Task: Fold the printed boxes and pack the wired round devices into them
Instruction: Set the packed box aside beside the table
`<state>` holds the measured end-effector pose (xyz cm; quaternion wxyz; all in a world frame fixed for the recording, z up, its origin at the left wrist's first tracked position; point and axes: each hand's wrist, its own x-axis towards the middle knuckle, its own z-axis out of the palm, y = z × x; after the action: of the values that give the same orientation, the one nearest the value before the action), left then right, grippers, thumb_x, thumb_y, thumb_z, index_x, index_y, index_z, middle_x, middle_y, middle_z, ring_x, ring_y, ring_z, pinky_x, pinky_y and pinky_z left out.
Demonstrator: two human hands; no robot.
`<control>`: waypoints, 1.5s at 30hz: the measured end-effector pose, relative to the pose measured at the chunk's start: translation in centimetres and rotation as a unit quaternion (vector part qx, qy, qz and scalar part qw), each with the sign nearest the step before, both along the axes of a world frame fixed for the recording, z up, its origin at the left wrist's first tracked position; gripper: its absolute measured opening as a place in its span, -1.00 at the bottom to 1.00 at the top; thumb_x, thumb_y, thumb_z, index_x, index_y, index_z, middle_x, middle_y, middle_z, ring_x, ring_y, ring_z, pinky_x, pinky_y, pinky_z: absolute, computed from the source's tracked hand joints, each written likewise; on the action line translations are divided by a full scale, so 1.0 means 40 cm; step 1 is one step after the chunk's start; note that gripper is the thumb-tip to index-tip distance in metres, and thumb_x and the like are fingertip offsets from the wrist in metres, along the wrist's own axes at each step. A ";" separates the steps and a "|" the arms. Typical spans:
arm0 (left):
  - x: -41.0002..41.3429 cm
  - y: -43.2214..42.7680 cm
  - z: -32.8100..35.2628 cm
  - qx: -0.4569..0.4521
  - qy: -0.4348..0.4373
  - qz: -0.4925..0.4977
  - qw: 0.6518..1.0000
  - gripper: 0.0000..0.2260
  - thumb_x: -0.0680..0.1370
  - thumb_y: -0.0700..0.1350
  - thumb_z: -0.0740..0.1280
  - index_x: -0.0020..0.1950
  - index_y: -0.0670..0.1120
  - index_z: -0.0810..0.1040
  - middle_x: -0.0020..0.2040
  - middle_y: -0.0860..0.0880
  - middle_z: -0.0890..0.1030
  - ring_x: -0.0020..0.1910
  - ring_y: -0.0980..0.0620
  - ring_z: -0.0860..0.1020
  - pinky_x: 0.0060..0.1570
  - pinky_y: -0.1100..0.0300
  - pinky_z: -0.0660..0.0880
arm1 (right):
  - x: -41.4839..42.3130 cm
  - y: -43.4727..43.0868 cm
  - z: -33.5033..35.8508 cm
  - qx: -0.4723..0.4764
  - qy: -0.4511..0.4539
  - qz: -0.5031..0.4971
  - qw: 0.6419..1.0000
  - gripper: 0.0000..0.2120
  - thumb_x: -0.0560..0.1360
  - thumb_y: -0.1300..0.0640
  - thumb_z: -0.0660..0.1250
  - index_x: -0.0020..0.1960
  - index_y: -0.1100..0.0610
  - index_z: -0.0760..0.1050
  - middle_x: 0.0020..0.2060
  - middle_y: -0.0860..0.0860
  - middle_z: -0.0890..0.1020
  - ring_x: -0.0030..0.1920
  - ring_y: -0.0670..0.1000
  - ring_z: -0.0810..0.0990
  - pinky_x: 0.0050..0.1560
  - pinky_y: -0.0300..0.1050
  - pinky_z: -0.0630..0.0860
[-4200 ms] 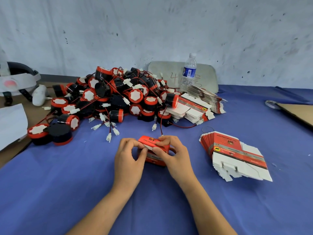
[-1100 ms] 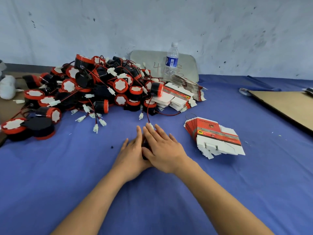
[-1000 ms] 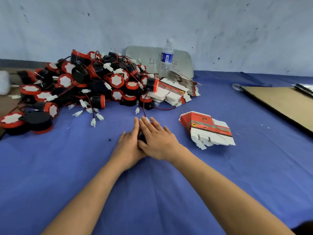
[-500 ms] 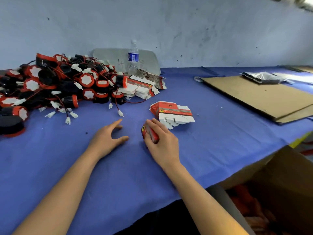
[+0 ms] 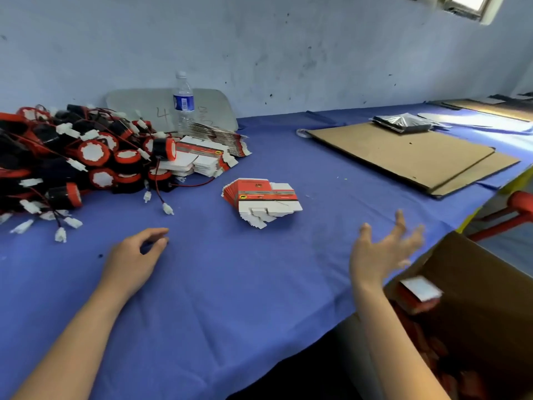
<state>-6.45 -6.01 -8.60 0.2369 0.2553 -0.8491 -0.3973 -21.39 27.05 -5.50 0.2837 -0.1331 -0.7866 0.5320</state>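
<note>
- Right hand (image 5: 383, 255) spread wide, empty; packed box (image 5: 419, 293), gripped a moment ago, now falls into carton (image 5: 490, 284).
- Left hand (image 5: 135, 255) loosely curled, empty.
- One unit done; flat boxes (image 5: 262, 197) and device pile (image 5: 86, 157) wait beyond.

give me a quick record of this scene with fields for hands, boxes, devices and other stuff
left hand: rests on the blue tablecloth, fingers loosely curled, holds nothing
right hand: open, fingers spread, over the table edge beside the cardboard carton
folded box: red and white, blurred, within the carton's mouth, apart from the right hand
flat printed boxes: fanned stack mid-table; second stack against the pile
round devices: heaped at left, red-black, wired with white plugs
other: water bottle, cardboard sheets
</note>
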 end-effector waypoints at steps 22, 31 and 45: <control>-0.007 0.018 0.016 -0.042 0.013 0.023 0.999 -0.80 0.54 -0.23 0.36 0.05 0.04 0.66 -0.08 0.29 0.57 0.03 0.22 0.52 -0.02 0.59 0.31 | -0.029 -0.457 0.036 0.449 -0.047 0.345 0.823 -0.77 0.47 0.16 0.21 0.11 0.00 0.47 -0.01 0.04 0.61 -0.03 0.17 0.56 -0.25 -0.13 0.31; -0.006 0.030 0.026 -0.022 0.048 0.035 0.998 -0.75 0.57 -0.20 0.33 0.11 0.14 0.57 -0.03 0.21 0.63 0.02 0.33 0.54 -0.02 0.59 0.35 | 0.007 -0.424 0.087 0.062 0.410 0.211 0.885 -0.56 0.42 0.55 0.05 0.11 0.32 0.59 0.16 0.21 0.57 0.17 0.15 0.57 0.12 -0.11 0.52; -0.003 0.065 0.094 0.577 0.242 -0.082 0.776 -0.51 0.54 0.15 0.07 0.19 -0.09 0.64 0.14 -0.18 0.65 0.07 -0.15 0.65 -0.13 0.03 0.63 | 0.074 -0.530 -0.024 0.004 -0.096 0.580 0.809 -0.50 0.52 -0.01 0.36 0.44 -0.07 0.34 0.04 -0.10 0.63 0.02 -0.16 0.57 0.08 -0.28 0.50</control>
<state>-6.56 -3.39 -4.85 0.2097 0.1692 -0.3934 -0.8790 -18.42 5.87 -6.46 -0.1541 0.2993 -0.7428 0.5787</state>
